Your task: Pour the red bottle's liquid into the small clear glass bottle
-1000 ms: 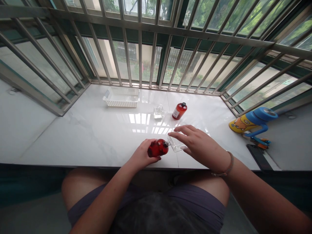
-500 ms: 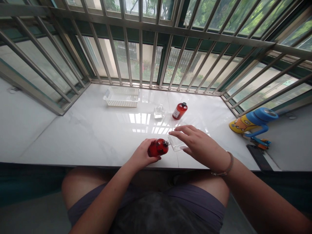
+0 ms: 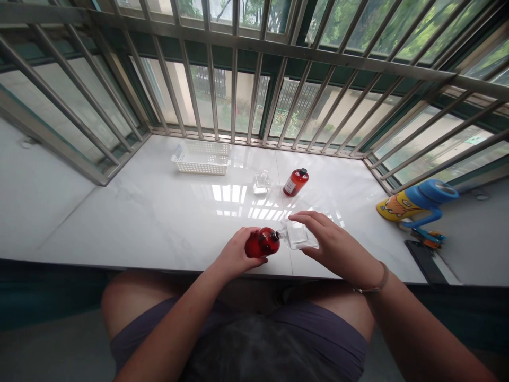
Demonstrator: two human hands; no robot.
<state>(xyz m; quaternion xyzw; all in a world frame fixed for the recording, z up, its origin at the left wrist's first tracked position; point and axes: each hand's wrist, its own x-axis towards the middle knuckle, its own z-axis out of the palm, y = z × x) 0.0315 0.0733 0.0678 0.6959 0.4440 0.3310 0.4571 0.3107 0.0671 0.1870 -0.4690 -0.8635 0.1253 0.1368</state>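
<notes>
My left hand [image 3: 237, 249] is wrapped round a dark red bottle [image 3: 256, 244], which is uncapped and has its neck pointing right. Close against that neck is the narrow neck of a clear square glass bottle [image 3: 298, 234]; whether the two mouths touch, I cannot tell. My right hand [image 3: 338, 244] curves round the glass bottle from the right, fingers along its far side and thumb along its near side. Further back stand a second red bottle [image 3: 296, 183] with a black cap and white label, and a small clear glass piece [image 3: 261, 183].
A white perforated basket [image 3: 202, 168] sits near the window bars [image 3: 234, 95]. On the right are a yellow tumbler with a blue lid and handle [image 3: 413, 201], and a black flat object [image 3: 423, 260] near the front edge of the white marbled counter [image 3: 139, 212].
The clear glass bottle has turned in my right hand, so its neck now shows facing the red bottle. Both hands sit slightly further right in the picture, as the view has shifted a little.
</notes>
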